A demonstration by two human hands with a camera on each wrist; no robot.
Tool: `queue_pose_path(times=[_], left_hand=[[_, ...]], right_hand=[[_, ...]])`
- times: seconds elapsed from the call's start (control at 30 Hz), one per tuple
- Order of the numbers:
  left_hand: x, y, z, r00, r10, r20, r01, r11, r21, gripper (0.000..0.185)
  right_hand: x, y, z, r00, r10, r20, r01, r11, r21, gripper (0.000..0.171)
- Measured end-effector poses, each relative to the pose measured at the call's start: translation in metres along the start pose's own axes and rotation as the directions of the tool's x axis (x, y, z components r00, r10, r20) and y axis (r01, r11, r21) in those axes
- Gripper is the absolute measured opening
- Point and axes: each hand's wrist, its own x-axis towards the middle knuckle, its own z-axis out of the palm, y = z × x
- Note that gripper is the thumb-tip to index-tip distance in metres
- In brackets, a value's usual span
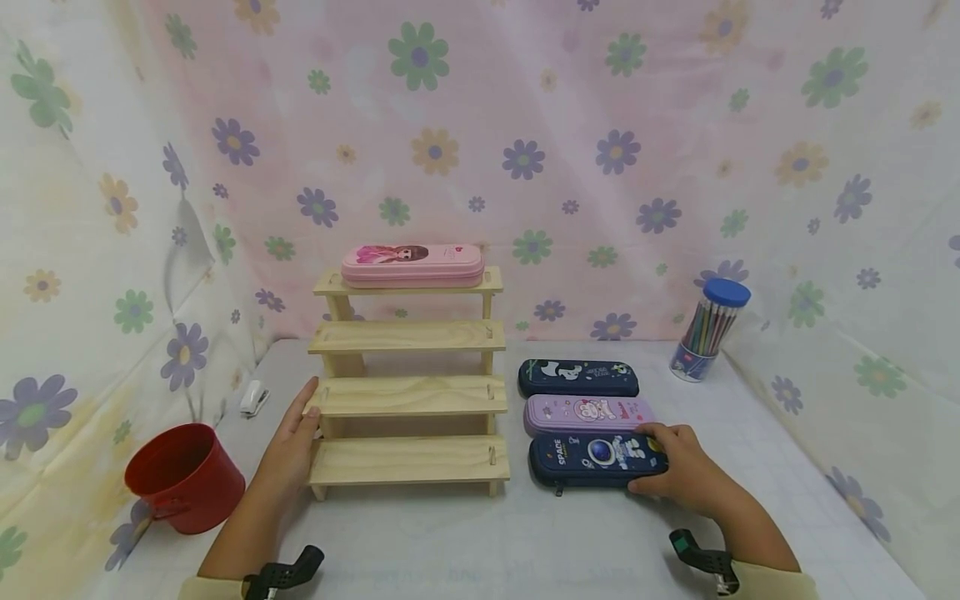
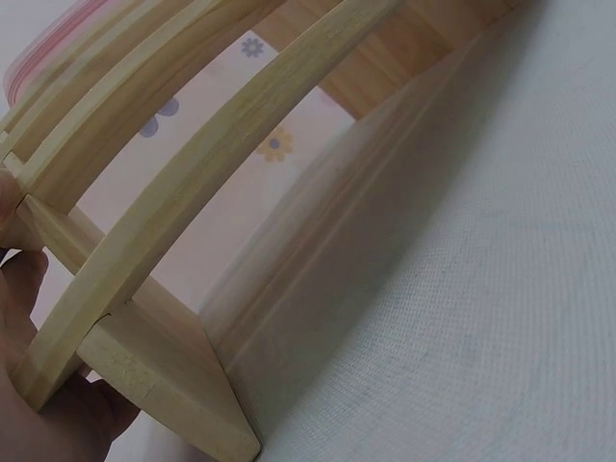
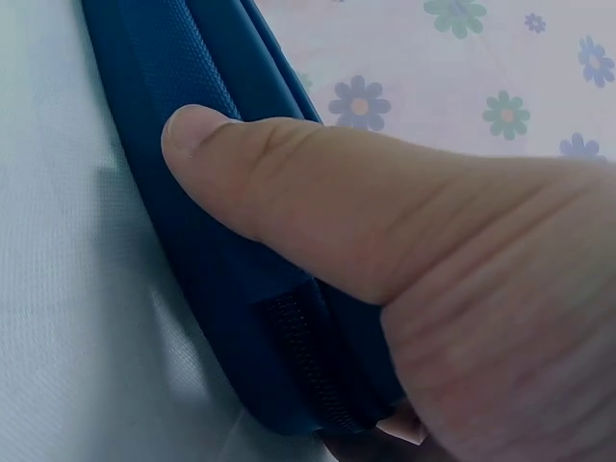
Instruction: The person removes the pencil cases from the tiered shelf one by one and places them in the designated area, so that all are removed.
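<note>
A four-tier wooden display rack [image 1: 408,396] stands in the middle of the table. My left hand [image 1: 291,442] grips its left side near the lower tiers; in the left wrist view fingers [image 2: 24,279] show around the end of the boards. On the top tier lies a pink pencil case [image 1: 412,267] with a doll picture. To the right of the rack, my right hand [image 1: 686,471] holds the right end of a navy space-print pencil case [image 1: 592,458], thumb [image 3: 279,183] along its zippered side. Behind that case lie a lilac pencil case [image 1: 588,412] and a dark panda-print pencil case [image 1: 577,377].
A red bucket [image 1: 187,479] stands at the left, with a small white stapler-like item [image 1: 254,398] behind it. At the back right, a clear tub of pencils [image 1: 705,333] has a blue lid. Flowered cloth [image 1: 570,108] hangs around the table's back and sides.
</note>
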Motion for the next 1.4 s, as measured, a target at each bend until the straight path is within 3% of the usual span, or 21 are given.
queue_pose_path(times=[0.23,0.5,0.63,0.77,1.03,1.4], left_hand=[[-0.001,0.001,0.000,1.000,0.001,0.005,-0.001,1.000,-0.012,0.055],[0.001,0.001,0.000,1.000,-0.010,0.006,0.010,1.000,0.000,0.055],[0.002,0.001,-0.001,1.000,-0.018,0.005,0.018,1.000,0.007,0.054],[0.000,0.001,-0.001,1.000,-0.011,0.001,0.011,1.000,-0.007,0.054],[-0.001,0.004,0.000,1.000,0.004,0.002,-0.004,0.999,-0.039,0.055],[-0.001,0.003,-0.001,1.000,-0.015,0.008,0.016,0.999,-0.044,0.055]], right_hand=[[-0.005,-0.006,0.001,1.000,0.000,0.001,0.000,1.000,0.012,0.113],[-0.008,-0.026,-0.001,0.987,-0.078,-0.143,0.080,0.997,0.009,0.102],[-0.001,-0.043,-0.002,0.983,-0.094,-0.161,0.098,0.995,0.020,0.096],[0.010,-0.062,-0.004,0.973,-0.175,-0.153,0.178,0.984,0.003,0.089],[0.039,-0.109,-0.026,0.929,-0.351,-0.117,0.349,0.936,-0.032,0.084],[0.102,-0.164,-0.063,0.894,-0.437,-0.103,0.448,0.862,0.238,0.082]])
